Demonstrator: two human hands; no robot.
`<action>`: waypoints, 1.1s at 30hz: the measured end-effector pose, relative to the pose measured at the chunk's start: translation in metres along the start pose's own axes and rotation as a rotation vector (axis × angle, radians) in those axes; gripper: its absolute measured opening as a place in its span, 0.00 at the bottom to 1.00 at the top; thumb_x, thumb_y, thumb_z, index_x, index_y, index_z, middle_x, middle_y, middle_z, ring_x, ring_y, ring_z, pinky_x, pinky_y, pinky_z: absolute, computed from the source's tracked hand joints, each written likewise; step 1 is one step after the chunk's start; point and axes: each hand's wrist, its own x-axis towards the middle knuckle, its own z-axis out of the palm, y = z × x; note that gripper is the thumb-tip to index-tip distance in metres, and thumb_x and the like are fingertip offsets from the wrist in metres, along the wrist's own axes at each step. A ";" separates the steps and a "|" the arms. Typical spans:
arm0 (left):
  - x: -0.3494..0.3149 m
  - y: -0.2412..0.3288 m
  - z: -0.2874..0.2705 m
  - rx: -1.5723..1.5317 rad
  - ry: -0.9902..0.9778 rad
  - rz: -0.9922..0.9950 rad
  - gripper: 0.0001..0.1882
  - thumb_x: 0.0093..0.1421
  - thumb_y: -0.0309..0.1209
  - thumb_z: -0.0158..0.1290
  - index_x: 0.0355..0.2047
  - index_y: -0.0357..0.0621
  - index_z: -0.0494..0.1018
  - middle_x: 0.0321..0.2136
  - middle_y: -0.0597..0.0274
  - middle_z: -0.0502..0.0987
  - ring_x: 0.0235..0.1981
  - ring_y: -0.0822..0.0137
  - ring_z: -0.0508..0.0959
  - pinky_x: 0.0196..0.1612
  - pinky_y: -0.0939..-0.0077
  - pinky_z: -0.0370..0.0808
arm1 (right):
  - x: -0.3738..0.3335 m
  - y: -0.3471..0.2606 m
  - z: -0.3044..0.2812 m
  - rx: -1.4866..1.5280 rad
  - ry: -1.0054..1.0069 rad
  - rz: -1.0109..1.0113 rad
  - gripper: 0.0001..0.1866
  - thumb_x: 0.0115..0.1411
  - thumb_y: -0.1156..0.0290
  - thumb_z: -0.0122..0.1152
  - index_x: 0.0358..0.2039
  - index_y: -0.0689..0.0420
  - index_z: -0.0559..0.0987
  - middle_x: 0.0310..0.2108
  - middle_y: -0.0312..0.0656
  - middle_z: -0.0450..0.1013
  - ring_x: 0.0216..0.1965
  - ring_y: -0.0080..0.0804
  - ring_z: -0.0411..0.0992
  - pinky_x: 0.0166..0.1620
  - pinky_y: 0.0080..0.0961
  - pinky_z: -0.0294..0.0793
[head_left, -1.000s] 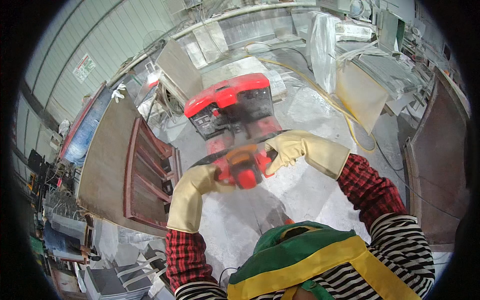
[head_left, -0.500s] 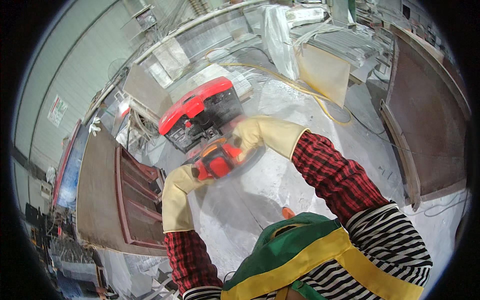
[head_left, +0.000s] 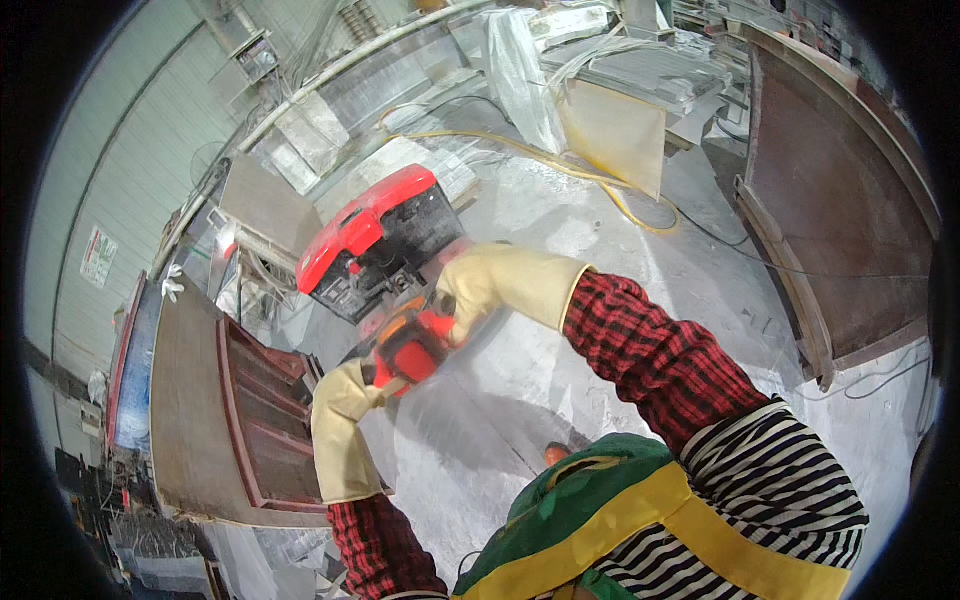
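Both my hands wear cream rubber gloves, with red-and-black checked sleeves behind them. My left hand (head_left: 343, 425) is closed round the left side of a red, orange and black control handle (head_left: 412, 352). On the handle's right side, my right hand (head_left: 500, 285) is wrapped round the other grip; motion smears its outline a little. Beyond the handle stands a red-and-black machine (head_left: 375, 225), apparently an electric pallet truck, with a red cover on top and dusty dark sides. Its lower part is hidden behind the handle and my gloves.
At left stands a large brown panel (head_left: 185, 400) with a reddish frame. A brown metal panel (head_left: 840, 190) rises at right. A yellow hose (head_left: 560, 160) crosses the dusty floor near a leaning pale board (head_left: 615, 135). Slabs (head_left: 425, 165) lie behind the machine.
The surroundings have shifted left in the view. The machine, its handle and both hands appear somewhat further left, and the grip of both hands is unchanged.
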 end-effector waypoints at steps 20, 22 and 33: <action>-0.089 0.094 0.038 0.211 0.189 -0.059 0.30 0.45 0.48 0.72 0.41 0.37 0.82 0.28 0.52 0.85 0.28 0.63 0.86 0.35 0.72 0.81 | -0.131 -0.008 0.003 -0.178 0.081 -0.207 0.30 0.43 0.42 0.78 0.35 0.57 0.87 0.23 0.43 0.80 0.29 0.43 0.80 0.35 0.41 0.78; -0.113 0.111 0.042 0.217 0.114 -0.177 0.28 0.48 0.44 0.70 0.43 0.34 0.82 0.27 0.54 0.86 0.28 0.67 0.86 0.35 0.75 0.81 | -0.137 -0.009 0.015 -0.132 0.012 -0.225 0.30 0.43 0.42 0.77 0.34 0.57 0.87 0.24 0.43 0.80 0.29 0.43 0.80 0.35 0.41 0.78; -0.215 0.175 0.093 0.151 0.305 -0.045 0.26 0.49 0.47 0.72 0.36 0.36 0.82 0.23 0.54 0.83 0.26 0.67 0.85 0.33 0.71 0.81 | -0.252 -0.021 0.046 -0.203 0.063 -0.175 0.27 0.46 0.42 0.76 0.31 0.54 0.87 0.25 0.42 0.80 0.27 0.42 0.78 0.32 0.39 0.76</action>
